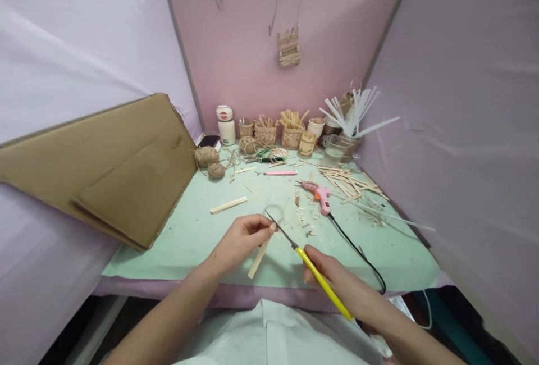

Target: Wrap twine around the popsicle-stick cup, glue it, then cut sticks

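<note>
My left hand (248,237) pinches a flat wooden craft stick (260,259) near its upper end, and the stick slants down toward the table's front edge. In my right hand (330,271) are yellow-handled scissors (318,275). Their dark blades (283,232) point up and left and meet the stick's upper end by my left fingertips. Whether the blades are apart at the stick is too small to tell. Just beyond my left hand lies a small clear round piece (274,211). A short stack of wooden sticks (229,205) rests to the left.
A pink glue gun (322,196) lies to the right, its black cord (357,254) running to the front edge. Behind it are scattered sticks (349,181). Twine balls (207,156), a white jar (226,126) and stick-filled baskets (291,136) stand at the back. Cardboard (126,179) leans left.
</note>
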The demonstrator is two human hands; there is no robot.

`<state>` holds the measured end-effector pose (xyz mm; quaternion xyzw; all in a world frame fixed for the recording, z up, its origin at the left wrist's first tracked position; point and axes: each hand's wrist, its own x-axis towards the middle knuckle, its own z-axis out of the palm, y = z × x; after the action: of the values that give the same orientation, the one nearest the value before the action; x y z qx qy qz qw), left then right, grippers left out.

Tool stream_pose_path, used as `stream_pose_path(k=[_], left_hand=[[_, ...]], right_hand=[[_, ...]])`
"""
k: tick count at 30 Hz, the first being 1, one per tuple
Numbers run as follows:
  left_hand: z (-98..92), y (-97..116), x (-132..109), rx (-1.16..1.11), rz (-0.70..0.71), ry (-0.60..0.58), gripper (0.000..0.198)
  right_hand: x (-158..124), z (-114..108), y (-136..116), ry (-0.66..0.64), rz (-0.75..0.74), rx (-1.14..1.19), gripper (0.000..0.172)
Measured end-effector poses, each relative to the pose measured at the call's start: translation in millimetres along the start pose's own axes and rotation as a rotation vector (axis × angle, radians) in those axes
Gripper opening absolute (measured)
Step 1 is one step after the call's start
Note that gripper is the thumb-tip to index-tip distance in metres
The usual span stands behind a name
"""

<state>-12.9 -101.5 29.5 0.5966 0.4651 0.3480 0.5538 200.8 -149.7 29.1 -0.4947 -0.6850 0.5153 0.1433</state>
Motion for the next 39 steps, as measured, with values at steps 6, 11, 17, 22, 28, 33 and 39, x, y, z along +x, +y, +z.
stream_pose_path(k=[6, 11, 17, 22, 28, 33, 39], left_hand=[[-0.3, 0.2, 0.4, 0.033, 0.007, 0.002, 0.018], [0.5, -1.6, 1.8, 0.047, 0.010, -0.017, 0.024], [-0.5, -3.7, 2.1, 0.037, 0.004, -0.033, 0.024], [-3.1, -7.2, 2.0, 0.001, -0.015, -0.052, 0.024], [-4.8, -7.3, -0.2, 0.003, -0.095, -0.042, 0.025], [-4.2, -7.5, 0.0, -0.003, -0.072, -0.028, 0.027], [-2.1, -4.5, 0.0, -0.037, 0.017, 0.018, 0.018]], right_hand=[[-1.8, -2.1, -2.0, -0.006, -0.015, -0.014, 0.014], [-2.5, -1.1, -1.0, -0.010, -0.029, -0.048, 0.018], [-5.1, -1.9, -3.3, -0.024, -0.045, -0.025, 0.018], [-5.2, -2.3, -0.6, -0.030, -0.027, -0.005, 0.015], [-3.7, -4.4, 1.0, -0.043, -0.019, 0.016, 0.016], [-2.0, -2.0, 0.6, 0.012, -0.003, -0.048, 0.021], [1.4, 5.3, 0.8, 0.159, 0.044, -0.207, 0.024]])
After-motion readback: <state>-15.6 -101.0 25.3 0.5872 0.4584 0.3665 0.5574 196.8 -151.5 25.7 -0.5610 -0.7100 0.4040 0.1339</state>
